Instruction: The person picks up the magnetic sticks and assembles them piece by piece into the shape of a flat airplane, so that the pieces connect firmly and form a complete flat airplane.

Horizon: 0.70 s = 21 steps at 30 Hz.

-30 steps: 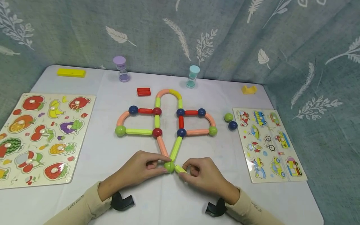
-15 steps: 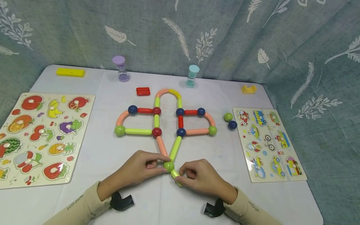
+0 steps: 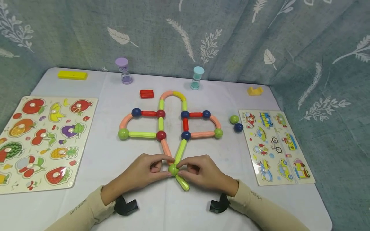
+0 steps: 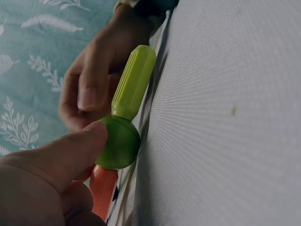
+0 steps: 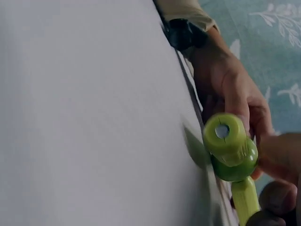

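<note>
At the lower tip of a figure made of magnetic sticks and balls sits a green ball. My left hand pinches this ball from the left, its thumb pressed on it in the left wrist view. My right hand has thumb and index finger at the ball's right side. A short yellow-green stick is joined to the ball and points toward me; no fingers are around it. Above the ball, a salmon stick and a longer yellow-green stick spread in a V.
Fruit puzzle board at left, vehicle puzzle board at right. A loose green ball and blue ball lie beside the latter. Farther back are red sticks, a purple sand timer, a teal one and yellow pieces.
My right hand has swung the short yellow-green stick round to the ball's lower side, let it go, and moved up to the ball. The left hand has stayed at the ball.
</note>
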### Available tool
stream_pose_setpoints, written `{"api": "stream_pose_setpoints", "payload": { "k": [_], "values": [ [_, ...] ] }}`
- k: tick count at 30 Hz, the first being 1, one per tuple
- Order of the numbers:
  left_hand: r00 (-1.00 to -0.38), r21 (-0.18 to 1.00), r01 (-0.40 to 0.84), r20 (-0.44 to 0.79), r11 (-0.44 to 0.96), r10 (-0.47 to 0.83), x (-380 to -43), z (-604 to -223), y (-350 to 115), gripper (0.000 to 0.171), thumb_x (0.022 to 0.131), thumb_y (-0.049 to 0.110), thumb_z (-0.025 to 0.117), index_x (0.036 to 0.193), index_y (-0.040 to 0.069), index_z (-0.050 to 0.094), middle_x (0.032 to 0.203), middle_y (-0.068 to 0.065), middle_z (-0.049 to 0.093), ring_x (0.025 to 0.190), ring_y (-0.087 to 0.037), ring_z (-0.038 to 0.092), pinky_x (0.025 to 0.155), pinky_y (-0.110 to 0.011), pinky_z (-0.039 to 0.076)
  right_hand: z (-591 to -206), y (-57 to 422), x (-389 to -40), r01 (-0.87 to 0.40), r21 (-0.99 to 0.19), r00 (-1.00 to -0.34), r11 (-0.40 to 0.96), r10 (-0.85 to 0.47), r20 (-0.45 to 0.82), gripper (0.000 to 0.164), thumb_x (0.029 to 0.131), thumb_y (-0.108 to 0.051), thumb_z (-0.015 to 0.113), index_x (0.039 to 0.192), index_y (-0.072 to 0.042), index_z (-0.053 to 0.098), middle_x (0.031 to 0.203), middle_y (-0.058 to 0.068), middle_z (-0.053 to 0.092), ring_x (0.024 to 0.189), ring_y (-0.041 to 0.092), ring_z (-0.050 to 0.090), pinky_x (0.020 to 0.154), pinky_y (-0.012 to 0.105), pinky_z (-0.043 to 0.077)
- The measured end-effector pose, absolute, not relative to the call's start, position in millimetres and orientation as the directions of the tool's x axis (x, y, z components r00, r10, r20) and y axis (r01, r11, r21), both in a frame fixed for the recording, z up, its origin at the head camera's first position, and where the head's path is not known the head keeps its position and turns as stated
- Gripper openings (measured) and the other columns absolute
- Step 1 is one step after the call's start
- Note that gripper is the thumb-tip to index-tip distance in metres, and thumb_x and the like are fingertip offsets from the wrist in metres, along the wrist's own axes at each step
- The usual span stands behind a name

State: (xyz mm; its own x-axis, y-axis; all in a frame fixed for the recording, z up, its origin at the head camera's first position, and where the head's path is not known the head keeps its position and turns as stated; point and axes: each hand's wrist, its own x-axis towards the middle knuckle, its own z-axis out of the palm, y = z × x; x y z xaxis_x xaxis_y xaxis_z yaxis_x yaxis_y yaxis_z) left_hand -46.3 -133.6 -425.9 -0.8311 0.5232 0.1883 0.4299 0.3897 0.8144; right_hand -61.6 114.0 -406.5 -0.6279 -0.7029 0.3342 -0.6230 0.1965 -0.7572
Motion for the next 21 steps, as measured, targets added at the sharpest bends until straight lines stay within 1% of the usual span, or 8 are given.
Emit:
{"api": "stream_pose_setpoints", "payload": {
  "k": [3, 6, 9, 13, 15, 20, 21],
  "values": [
    [-0.831, 0.814, 0.434, 0.195, 0.386, 0.522, -47, -426, -136, 0.036, 0.08, 0.039, 0.073, 0.113, 0.032, 0.062, 0.056, 0.014, 0.034, 0.051, 0.0, 0.032, 0.05, -0.02, 0.031, -403, 106, -70, -0.621, -0.767, -0.59, 0.162, -0.74, 0.322, 0.02, 0.083, -0.012, 0.072, 0.103, -0.01, 0.069, 0.054, -0.006, 0.038, 0.049, 0.002, 0.034, 0.05, 0.015, 0.027],
    [-0.833, 0.82, 0.426, 0.19, 0.383, 0.52, -48, -425, -139, 0.035, 0.079, 0.038, 0.074, 0.112, 0.033, 0.061, 0.057, 0.013, 0.034, 0.051, 0.0, 0.032, 0.05, -0.02, 0.032, -410, 103, -78, -0.614, -0.774, -0.569, 0.155, -0.767, 0.297, 0.024, 0.083, -0.019, 0.072, 0.106, -0.014, 0.069, 0.054, -0.009, 0.038, 0.049, 0.0, 0.034, 0.049, 0.016, 0.027],
    [-0.841, 0.834, 0.401, 0.173, 0.379, 0.512, -48, -424, -140, 0.035, 0.08, 0.036, 0.074, 0.112, 0.033, 0.061, 0.057, 0.012, 0.035, 0.051, -0.001, 0.033, 0.051, -0.02, 0.033, -422, 105, -83, -0.598, -0.785, -0.563, 0.161, -0.782, 0.268, 0.027, 0.084, -0.028, 0.072, 0.11, -0.021, 0.068, 0.055, -0.012, 0.038, 0.048, 0.0, 0.034, 0.047, 0.017, 0.029],
    [-0.86, 0.841, 0.37, 0.149, 0.395, 0.488, -50, -419, -146, 0.033, 0.08, 0.037, 0.073, 0.111, 0.033, 0.062, 0.056, 0.011, 0.035, 0.05, -0.003, 0.033, 0.05, -0.021, 0.032, -432, 104, -86, -0.586, -0.793, -0.562, 0.164, -0.788, 0.252, 0.03, 0.083, -0.034, 0.071, 0.112, -0.027, 0.066, 0.055, -0.013, 0.037, 0.048, 0.0, 0.035, 0.047, 0.018, 0.03],
    [-0.867, 0.826, 0.376, 0.153, 0.421, 0.474, -54, -415, -151, 0.03, 0.081, 0.037, 0.073, 0.109, 0.033, 0.063, 0.056, 0.011, 0.035, 0.05, -0.003, 0.034, 0.05, -0.021, 0.032, -434, 103, -86, -0.582, -0.797, -0.563, 0.163, -0.788, 0.25, 0.03, 0.083, -0.035, 0.071, 0.111, -0.028, 0.065, 0.055, -0.013, 0.037, 0.048, 0.001, 0.035, 0.047, 0.019, 0.03],
    [-0.882, 0.749, 0.421, 0.207, 0.511, 0.423, -69, -400, -167, 0.027, 0.082, 0.036, 0.072, 0.108, 0.03, 0.066, 0.057, 0.012, 0.038, 0.05, -0.004, 0.036, 0.05, -0.021, 0.033, -434, 103, -86, -0.578, -0.796, -0.578, 0.179, -0.778, 0.245, 0.028, 0.082, -0.037, 0.072, 0.108, -0.03, 0.064, 0.055, -0.012, 0.034, 0.049, 0.001, 0.034, 0.049, 0.019, 0.029],
    [-0.883, 0.736, 0.429, 0.22, 0.523, 0.415, -72, -397, -171, 0.027, 0.082, 0.035, 0.072, 0.107, 0.03, 0.066, 0.056, 0.013, 0.038, 0.05, -0.004, 0.037, 0.057, -0.021, 0.038, -435, 103, -86, -0.576, -0.796, -0.583, 0.187, -0.776, 0.24, 0.028, 0.082, -0.037, 0.072, 0.108, -0.03, 0.064, 0.055, -0.012, 0.034, 0.049, 0.001, 0.034, 0.049, 0.019, 0.029]
  ]
}}
